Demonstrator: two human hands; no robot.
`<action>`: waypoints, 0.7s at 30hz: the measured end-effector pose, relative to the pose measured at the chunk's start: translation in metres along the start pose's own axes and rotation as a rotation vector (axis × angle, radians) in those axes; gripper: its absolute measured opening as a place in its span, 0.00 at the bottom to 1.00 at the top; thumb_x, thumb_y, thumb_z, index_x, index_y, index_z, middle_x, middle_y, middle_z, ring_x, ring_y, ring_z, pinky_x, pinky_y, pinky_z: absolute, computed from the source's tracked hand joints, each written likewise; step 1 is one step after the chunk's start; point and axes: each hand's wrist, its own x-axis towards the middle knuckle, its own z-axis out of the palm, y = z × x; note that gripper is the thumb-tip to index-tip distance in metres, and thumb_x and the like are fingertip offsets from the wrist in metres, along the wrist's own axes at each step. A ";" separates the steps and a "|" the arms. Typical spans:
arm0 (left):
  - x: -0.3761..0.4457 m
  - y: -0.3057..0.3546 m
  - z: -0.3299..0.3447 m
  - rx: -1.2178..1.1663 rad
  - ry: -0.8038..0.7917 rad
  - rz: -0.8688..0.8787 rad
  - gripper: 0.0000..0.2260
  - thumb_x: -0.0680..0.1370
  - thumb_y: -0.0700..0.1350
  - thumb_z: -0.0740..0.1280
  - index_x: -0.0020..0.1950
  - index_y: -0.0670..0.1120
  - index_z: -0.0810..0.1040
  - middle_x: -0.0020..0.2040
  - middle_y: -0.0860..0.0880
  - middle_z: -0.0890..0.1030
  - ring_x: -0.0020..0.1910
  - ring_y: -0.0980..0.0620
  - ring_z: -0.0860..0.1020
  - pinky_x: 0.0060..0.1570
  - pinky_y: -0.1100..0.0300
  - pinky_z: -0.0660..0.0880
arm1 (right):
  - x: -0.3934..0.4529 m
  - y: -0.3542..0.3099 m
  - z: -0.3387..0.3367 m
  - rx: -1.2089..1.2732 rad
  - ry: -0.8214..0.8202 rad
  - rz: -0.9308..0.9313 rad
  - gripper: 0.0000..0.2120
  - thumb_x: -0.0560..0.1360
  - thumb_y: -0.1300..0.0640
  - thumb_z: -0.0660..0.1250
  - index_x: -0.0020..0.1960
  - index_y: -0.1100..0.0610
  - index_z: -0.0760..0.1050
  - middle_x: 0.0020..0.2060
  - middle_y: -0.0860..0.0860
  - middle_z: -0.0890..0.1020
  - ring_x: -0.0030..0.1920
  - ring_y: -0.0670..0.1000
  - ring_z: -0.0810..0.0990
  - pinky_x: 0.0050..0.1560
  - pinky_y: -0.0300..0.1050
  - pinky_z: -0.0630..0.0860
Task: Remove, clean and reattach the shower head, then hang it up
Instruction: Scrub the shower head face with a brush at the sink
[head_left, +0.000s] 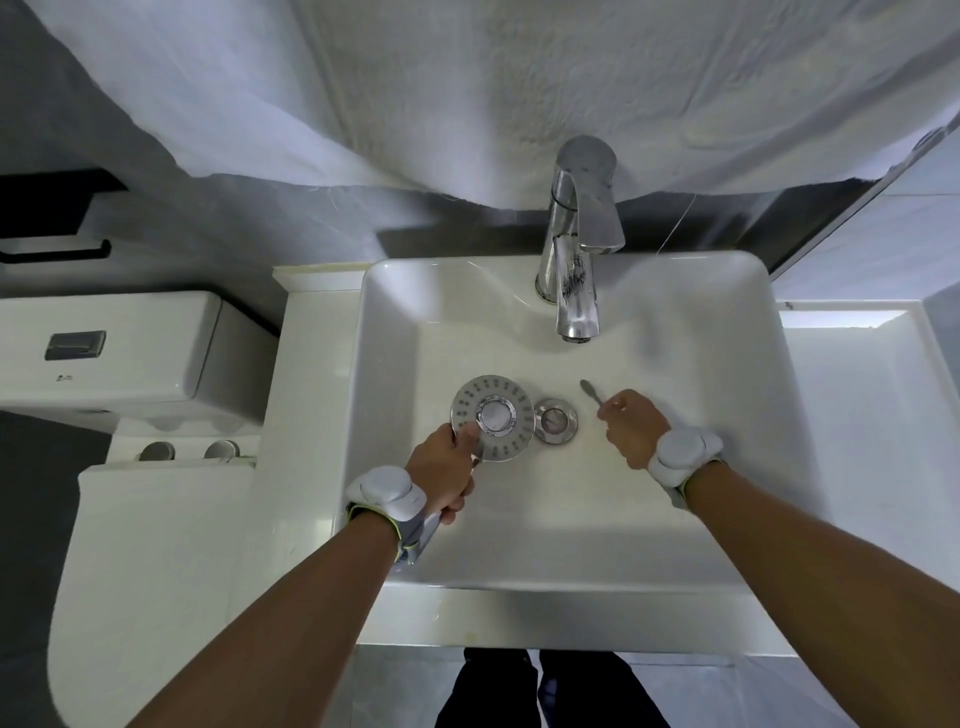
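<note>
A round chrome shower head (493, 417) faces up over the white sink basin (675, 519), left of the drain (555, 421). My left hand (444, 470) grips its handle, with the thumb lying on the face plate near the rim. My right hand (626, 428) holds a small grey brush (592, 392), a toothbrush by the look of it, with its bristle end pointing up and to the left, a short way right of the drain and apart from the shower head. The handle's lower end pokes out under my left wrist.
A chrome tap (576, 249) stands at the back of the basin, its spout over the bowl. A toilet with its cistern (119, 358) sits close on the left. White cloth (467, 88) hangs over the wall behind. A white ledge (852, 364) runs on the right.
</note>
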 end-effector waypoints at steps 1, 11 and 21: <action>0.001 0.000 0.000 0.009 0.001 0.002 0.20 0.83 0.59 0.54 0.55 0.41 0.70 0.34 0.42 0.72 0.23 0.49 0.64 0.24 0.63 0.64 | 0.002 0.004 0.000 0.035 -0.002 0.017 0.06 0.80 0.57 0.60 0.51 0.57 0.74 0.33 0.53 0.75 0.30 0.52 0.71 0.30 0.41 0.66; 0.001 -0.002 0.004 -0.035 -0.021 -0.014 0.12 0.81 0.49 0.58 0.52 0.40 0.71 0.35 0.42 0.77 0.23 0.47 0.68 0.22 0.61 0.66 | -0.013 0.006 0.014 -0.029 0.041 -0.076 0.11 0.78 0.54 0.64 0.37 0.52 0.79 0.31 0.56 0.81 0.29 0.55 0.75 0.37 0.46 0.77; -0.010 0.004 0.007 -0.214 -0.083 -0.067 0.06 0.82 0.43 0.56 0.53 0.43 0.70 0.37 0.42 0.75 0.23 0.49 0.67 0.23 0.63 0.65 | -0.066 -0.009 0.044 -0.034 -0.187 -0.420 0.17 0.80 0.50 0.60 0.33 0.50 0.73 0.27 0.46 0.73 0.29 0.49 0.71 0.38 0.45 0.70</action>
